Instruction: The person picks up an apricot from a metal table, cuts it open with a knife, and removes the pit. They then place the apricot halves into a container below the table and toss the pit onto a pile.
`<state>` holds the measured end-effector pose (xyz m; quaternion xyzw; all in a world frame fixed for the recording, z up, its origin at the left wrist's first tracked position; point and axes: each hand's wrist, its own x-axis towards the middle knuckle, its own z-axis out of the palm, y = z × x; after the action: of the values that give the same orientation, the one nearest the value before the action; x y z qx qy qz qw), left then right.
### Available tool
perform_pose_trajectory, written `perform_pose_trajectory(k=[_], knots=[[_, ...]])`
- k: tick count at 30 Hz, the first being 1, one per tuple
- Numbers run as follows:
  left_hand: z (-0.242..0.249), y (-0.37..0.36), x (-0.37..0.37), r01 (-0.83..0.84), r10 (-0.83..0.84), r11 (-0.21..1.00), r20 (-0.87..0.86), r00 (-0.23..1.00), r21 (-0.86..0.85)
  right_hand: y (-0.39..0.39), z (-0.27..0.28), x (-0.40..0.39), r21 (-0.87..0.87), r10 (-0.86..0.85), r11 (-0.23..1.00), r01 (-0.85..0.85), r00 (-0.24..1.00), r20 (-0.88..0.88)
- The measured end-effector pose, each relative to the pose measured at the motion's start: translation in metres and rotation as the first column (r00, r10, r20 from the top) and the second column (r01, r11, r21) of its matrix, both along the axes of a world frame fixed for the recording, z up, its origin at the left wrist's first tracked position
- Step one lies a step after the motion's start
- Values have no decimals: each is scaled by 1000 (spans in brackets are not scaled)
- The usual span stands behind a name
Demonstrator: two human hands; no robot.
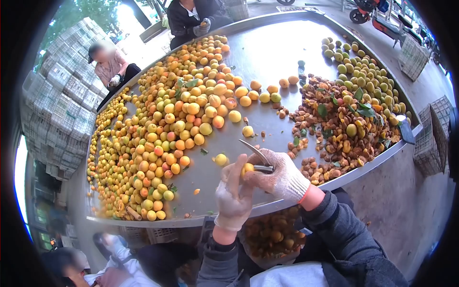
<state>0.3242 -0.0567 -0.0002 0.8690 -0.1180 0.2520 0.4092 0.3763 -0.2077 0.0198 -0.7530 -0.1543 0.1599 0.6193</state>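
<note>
My left hand (pixel 235 193), in a whitish work glove, pinches a yellow apricot (pixel 247 169) between its fingers. Close against it, my right hand (pixel 276 176), gloved too, is closed on a curved knife (pixel 256 152) whose metal blade points up and to the left. The knife's shiny metal end lies beside the apricot; the fingers partly cover both. Just past my left hand, a single yellow apricot (pixel 221 160) rests on the metal table (pixel 191 184). Both hands are above the table's near edge.
A big heap of apricots (pixel 167 124) covers the table's left side. To the right lie brown pits and scraps (pixel 330 143), with greenish fruit (pixel 368 76) behind. A bucket of apricots (pixel 275 234) stands below my hands. Several people sit around the table; crates (pixel 67 95) are stacked at left.
</note>
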Motion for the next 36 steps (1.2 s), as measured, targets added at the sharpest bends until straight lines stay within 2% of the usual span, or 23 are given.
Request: perform_pose_trajectory(k=[1,2,3,4,5,7,10,11,12,13,14,15,16,17,18,20,21,23,25,26,30,32,36], knots=[[-2,0,0,-10,9,1000,-23,1000,-13,0,0,-1,2,-3,1000,3,1000,-4],[-3,0,-1,-5,5,1000,-26,1000,-12,0,2,-2,87,-12,996,23,991,-135],[-3,1,-2,15,-91,882,-139,986,-471,-1,5,-4,168,-8,984,54,965,-262],[-3,1,-2,-34,-224,567,-194,955,-823,-3,7,-5,168,-10,984,56,965,-263],[-2,2,-2,-32,-225,567,-193,955,-823,-6,9,-6,214,17,975,55,946,-323],[3,7,-2,-217,-280,395,-342,897,-893,-14,13,-7,258,52,965,51,924,-379],[4,19,-1,-172,-320,309,-273,907,-935,-30,5,-8,186,165,977,-107,929,-330],[1,21,-1,-172,-314,306,-270,910,-936,-32,-11,-8,149,231,964,-220,971,-61],[-3,22,-1,-150,-375,294,-259,890,-944,-29,-16,-7,85,290,946,-313,934,207],[-6,22,-2,-132,-440,281,-250,863,-951,-25,-19,-8,77,192,972,-220,943,273],[-7,20,-3,-138,-443,279,-255,859,-950,-27,-16,-10,76,189,973,-216,945,265],[-6,16,-2,-140,-456,321,-282,844,-937,-28,5,-11,190,22,982,-20,1000,-10],[-6,13,-2,-139,-467,362,-308,829,-922,-25,17,-10,243,-123,950,199,948,-295],[-6,9,-3,-140,-470,360,-309,827,-923,-21,17,-9,429,-212,849,308,943,-257],[-6,5,-4,-154,-483,386,-341,807,-909,-16,19,-8,427,-215,849,312,941,-260],[-8,0,-6,-170,-495,417,-380,781,-893,-8,20,-6,751,-307,473,462,885,-351],[-10,-2,-6,-193,-551,382,-391,738,-904,-5,26,-8,778,-300,414,473,877,-374],[-12,-5,-7,-225,-605,350,-402,687,-910,-1,28,-9,786,-287,395,476,876,-387],[-12,-9,-8,-206,-568,497,-496,657,-843,2,27,-10,777,-311,418,471,878,-364],[-10,-11,-8,-208,-571,498,-499,652,-842,3,26,-10,774,-315,417,476,875,-368],[-2,-20,-10,-205,-470,612,-560,683,-764,2,20,-14,763,-351,512,395,907,-233],[0,-22,-11,-187,-435,650,-561,704,-737,3,18,-18,767,-386,560,313,918,-93],[0,-24,-11,-215,-353,639,-530,771,-738,-2,19,-18,794,-348,512,329,924,-159]])
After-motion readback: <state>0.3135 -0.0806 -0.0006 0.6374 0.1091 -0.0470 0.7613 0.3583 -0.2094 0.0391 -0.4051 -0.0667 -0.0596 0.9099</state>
